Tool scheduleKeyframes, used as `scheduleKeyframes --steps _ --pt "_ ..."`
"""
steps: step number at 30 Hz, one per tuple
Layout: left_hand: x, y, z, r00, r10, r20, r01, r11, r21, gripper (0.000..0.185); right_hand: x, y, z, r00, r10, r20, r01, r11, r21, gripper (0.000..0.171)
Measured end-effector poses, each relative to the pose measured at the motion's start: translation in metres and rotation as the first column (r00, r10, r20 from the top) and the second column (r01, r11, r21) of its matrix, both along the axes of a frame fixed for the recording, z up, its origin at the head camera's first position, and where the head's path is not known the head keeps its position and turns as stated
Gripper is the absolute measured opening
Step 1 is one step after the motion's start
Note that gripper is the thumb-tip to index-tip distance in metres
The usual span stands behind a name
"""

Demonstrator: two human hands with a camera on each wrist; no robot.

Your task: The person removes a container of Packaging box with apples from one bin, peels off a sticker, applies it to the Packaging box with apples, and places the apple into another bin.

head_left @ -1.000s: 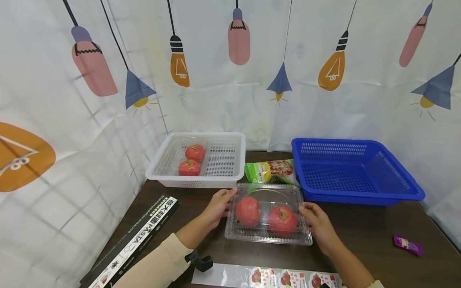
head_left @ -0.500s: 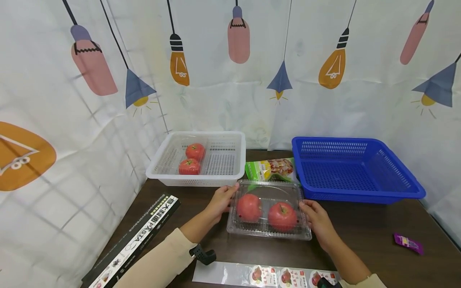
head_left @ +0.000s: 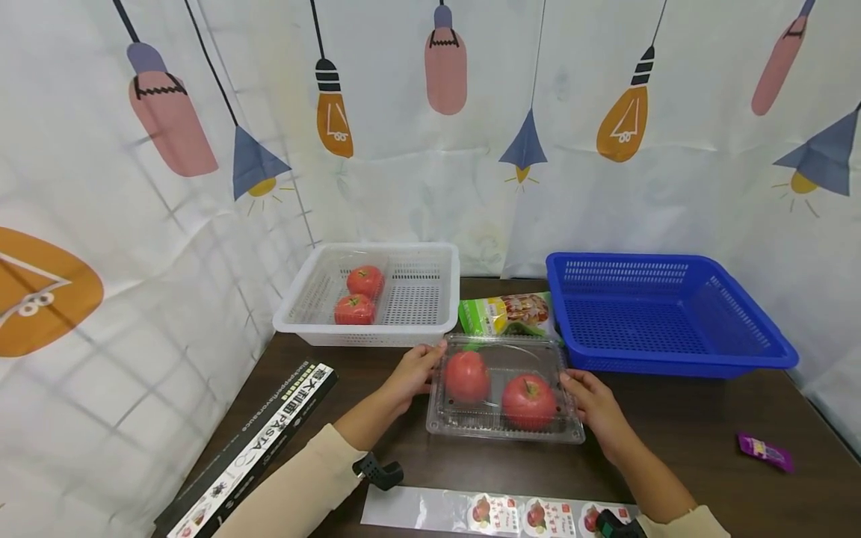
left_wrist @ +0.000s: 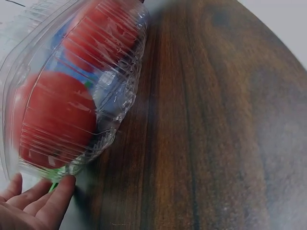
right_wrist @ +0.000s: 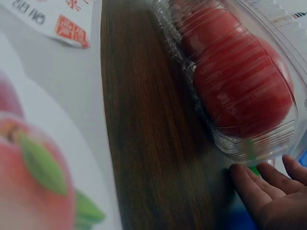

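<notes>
A clear plastic clamshell box (head_left: 494, 427) with two red apples (head_left: 529, 402) inside is held level between both hands, over the dark table. My left hand (head_left: 412, 377) grips its left end near the back corner, thumb up at the rim. On the opposite end my right hand (head_left: 595, 411) holds the box, thumb along the edge. Both wrist views show fingertips against the ribbed ends, in the left view beside an apple (left_wrist: 57, 120). Nearer the person lies a strip of apple stickers (head_left: 494, 514), partly covered by the right wristband.
At the back left a white basket (head_left: 366, 338) contains a clear pack of two tomatoes (head_left: 354, 309). A blue basket (head_left: 673, 362) stands back right, with a green food packet (head_left: 480, 317) between them. A black pasta box (head_left: 252, 448) lies left, a purple sachet (head_left: 765, 453) right.
The clamshell box has shifted slightly away from the person, both hands moving along with it. The whole head view has also drifted a little upward. Both grips stay the same.
</notes>
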State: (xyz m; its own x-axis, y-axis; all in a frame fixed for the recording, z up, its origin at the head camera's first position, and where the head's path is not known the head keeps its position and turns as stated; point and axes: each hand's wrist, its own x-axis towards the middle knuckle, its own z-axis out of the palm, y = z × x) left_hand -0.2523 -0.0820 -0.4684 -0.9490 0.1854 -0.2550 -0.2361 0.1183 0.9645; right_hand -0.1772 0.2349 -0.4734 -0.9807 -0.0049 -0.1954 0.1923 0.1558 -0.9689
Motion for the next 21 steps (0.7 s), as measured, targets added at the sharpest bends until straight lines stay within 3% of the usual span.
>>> scheduleKeyframes --steps 9,15,19,21 --pt "0.0 -0.002 -0.002 1.0 -0.005 -0.008 0.005 1.0 0.003 0.061 -0.002 0.003 -0.003 1.0 0.01 -0.022 -0.009 1.0 0.006 0.059" --pt "0.013 -0.014 -0.005 0.999 -0.025 -0.028 0.025 1.0 -0.016 0.058 0.008 0.018 0.005 0.992 0.114 -0.048 -0.114 0.993 0.015 0.064" --pt "0.033 -0.029 -0.004 0.991 -0.076 -0.108 0.059 0.986 -0.156 0.046 0.021 0.034 0.008 0.981 0.182 -0.061 -0.176 0.981 0.082 0.06" --pt "0.044 -0.037 -0.002 0.976 -0.144 -0.165 0.095 0.956 -0.277 0.036 0.028 0.042 0.008 0.977 0.198 -0.076 -0.186 0.972 0.141 0.055"
